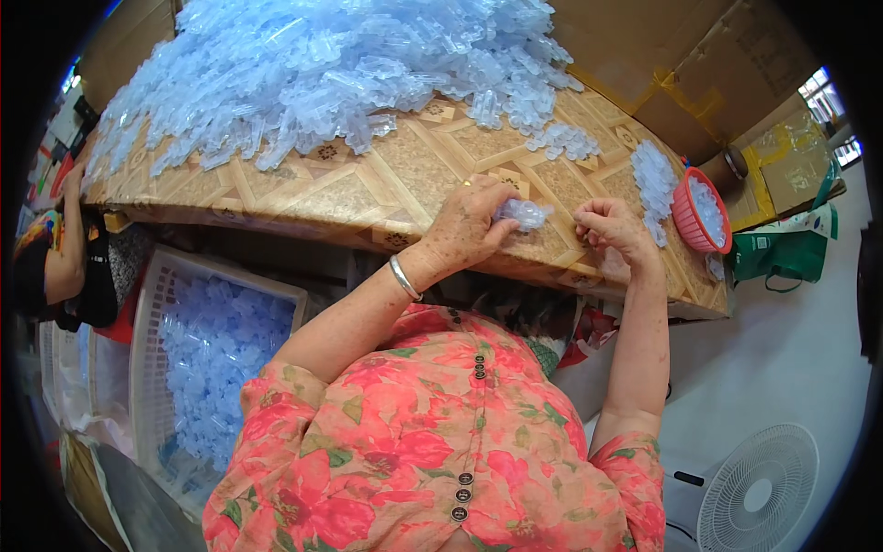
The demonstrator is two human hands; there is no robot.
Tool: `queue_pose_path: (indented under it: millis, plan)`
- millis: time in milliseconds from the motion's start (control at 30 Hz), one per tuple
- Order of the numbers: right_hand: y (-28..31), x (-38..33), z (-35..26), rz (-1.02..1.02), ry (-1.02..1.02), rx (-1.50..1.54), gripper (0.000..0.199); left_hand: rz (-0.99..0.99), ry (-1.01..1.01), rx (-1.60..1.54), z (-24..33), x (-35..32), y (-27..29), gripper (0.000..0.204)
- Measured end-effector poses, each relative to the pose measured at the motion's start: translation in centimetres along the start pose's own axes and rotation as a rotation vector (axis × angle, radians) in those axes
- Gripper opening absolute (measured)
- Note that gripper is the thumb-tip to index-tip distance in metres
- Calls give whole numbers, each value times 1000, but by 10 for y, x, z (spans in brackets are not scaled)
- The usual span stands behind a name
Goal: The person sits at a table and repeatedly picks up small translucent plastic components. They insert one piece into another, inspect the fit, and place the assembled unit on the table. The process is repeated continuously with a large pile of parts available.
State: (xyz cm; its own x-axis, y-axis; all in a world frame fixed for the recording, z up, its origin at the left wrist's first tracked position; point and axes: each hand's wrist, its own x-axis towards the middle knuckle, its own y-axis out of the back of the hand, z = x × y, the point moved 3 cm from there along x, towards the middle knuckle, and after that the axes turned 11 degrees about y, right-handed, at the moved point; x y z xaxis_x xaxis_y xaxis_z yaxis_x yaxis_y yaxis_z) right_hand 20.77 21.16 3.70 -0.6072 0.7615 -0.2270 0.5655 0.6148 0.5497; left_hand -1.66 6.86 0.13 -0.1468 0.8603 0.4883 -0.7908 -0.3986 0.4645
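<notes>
My left hand (467, 224), with a silver bangle at the wrist, is closed around a clear bluish plastic piece (524, 214) just above the table's near edge. The piece sticks out from between thumb and fingers toward the right. A short gap away, my right hand (618, 232) has its thumb and fingers pinched together; whatever may be between them is too small to make out. A large heap of similar clear plastic pieces (349, 74) covers the far side of the patterned table (368, 198). Smaller groups of pieces (563, 141) lie beyond my hands.
Right of my right hand are a row of plastic pieces (651, 189) and a red basket (701, 210) holding more. A green bag (786, 244) hangs beyond. At lower left stands a white crate (147, 340) of plastic parts; a white fan (759, 492) is lower right. Another person's arm (66, 248) shows far left.
</notes>
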Motion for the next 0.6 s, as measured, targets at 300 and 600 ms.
queue_pose_path:
  millis: [300, 600]
  plan:
    - [-49, 0, -30, 112, 514, -264, 37, -25, 33, 1, 1, 0, 1, 33]
    - [-62, 7, -43, 18, 555, -409, 27, -18, 51, -16, -3, 0, -1, 36]
